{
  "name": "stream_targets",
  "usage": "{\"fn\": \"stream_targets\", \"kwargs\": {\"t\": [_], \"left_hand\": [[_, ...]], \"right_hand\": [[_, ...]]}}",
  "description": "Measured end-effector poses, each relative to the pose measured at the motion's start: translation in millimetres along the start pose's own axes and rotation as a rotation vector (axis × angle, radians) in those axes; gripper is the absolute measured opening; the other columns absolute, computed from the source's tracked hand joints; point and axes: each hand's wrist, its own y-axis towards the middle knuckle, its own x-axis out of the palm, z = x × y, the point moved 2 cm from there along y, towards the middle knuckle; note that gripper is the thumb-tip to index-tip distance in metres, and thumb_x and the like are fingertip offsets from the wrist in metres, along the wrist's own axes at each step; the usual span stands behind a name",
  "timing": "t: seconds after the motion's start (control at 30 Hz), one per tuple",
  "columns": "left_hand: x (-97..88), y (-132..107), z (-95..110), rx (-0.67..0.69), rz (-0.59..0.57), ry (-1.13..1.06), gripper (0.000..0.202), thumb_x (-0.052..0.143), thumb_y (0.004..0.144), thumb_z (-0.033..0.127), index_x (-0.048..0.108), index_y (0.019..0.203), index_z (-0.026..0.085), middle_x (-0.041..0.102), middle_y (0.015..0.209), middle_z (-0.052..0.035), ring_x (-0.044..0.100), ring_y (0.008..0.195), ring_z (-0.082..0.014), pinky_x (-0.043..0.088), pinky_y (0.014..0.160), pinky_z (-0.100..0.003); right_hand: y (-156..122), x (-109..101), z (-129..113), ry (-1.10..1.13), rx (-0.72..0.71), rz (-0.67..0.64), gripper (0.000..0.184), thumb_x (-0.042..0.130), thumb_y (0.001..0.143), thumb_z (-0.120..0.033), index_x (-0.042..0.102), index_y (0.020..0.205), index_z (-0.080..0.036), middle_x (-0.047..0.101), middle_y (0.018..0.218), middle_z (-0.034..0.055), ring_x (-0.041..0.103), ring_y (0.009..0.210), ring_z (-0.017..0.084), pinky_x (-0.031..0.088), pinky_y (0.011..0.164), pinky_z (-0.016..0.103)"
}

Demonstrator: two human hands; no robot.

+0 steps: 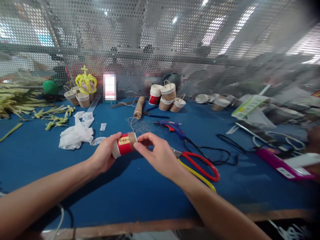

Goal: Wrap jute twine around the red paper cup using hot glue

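A red and white paper cup [122, 148] lies tilted on its side in my left hand [105, 151], whose fingers are closed around its white end. Jute twine [131, 139] is wound in a band around the cup's other end. My right hand [156, 150] has its thumb and curled fingers pressed at that end, against the twine and the edge. A loose strand runs from the band up toward a roll of twine [139, 107] behind the cup. Right of my hands lie a blue glue gun [172, 127] and scissors [200, 163] with red and yellow handles.
Twine-wrapped cups [168, 96] stand by the perforated metal screen [140, 40]. White lace [76, 135], a yellow crown-shaped piece [86, 83] and dried stalks [15, 100] are at left. A purple power strip [282, 163] and cords lie right. Pliers [157, 116] rest near the twine roll.
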Motion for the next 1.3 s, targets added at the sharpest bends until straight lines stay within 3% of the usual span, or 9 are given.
{"fn": "stream_targets", "kwargs": {"t": [0.4,0.93,1.3], "left_hand": [[1.4,-4.4,-1.8,-0.023,-0.024,-0.044,0.019,0.050,0.079,0.021,0.062,0.075,0.007,0.062,0.059,-0.0037,0.054,0.047,-0.0096,0.040,0.045,-0.018],[-0.5,-2.8,-5.6,-0.010,-0.074,-0.016,0.019,0.052,0.078,0.023,0.062,0.077,0.007,0.061,0.062,-0.0050,0.056,0.051,-0.0114,0.042,0.048,-0.018],[2.9,-3.8,1.5,-0.092,0.011,-0.045,0.019,0.046,0.080,0.018,0.061,0.072,0.008,0.061,0.055,-0.0043,0.054,0.043,-0.0112,0.042,0.041,-0.019]], "right_hand": [[-6.1,12.5,-2.1,-0.152,-0.034,0.089,0.012,0.057,0.069,-0.017,0.051,0.080,-0.018,0.060,0.075,0.0039,0.056,0.067,0.016,0.046,0.063,0.029],[-6.7,12.3,-1.2,-0.191,-0.019,0.083,0.010,0.056,0.068,-0.016,0.050,0.076,-0.018,0.060,0.070,0.0030,0.056,0.064,0.015,0.045,0.060,0.028],[-3.9,9.2,-1.0,-0.069,-0.051,0.005,0.013,0.054,0.070,-0.016,0.052,0.083,-0.018,0.061,0.077,0.0032,0.057,0.069,0.014,0.047,0.064,0.028]]}}
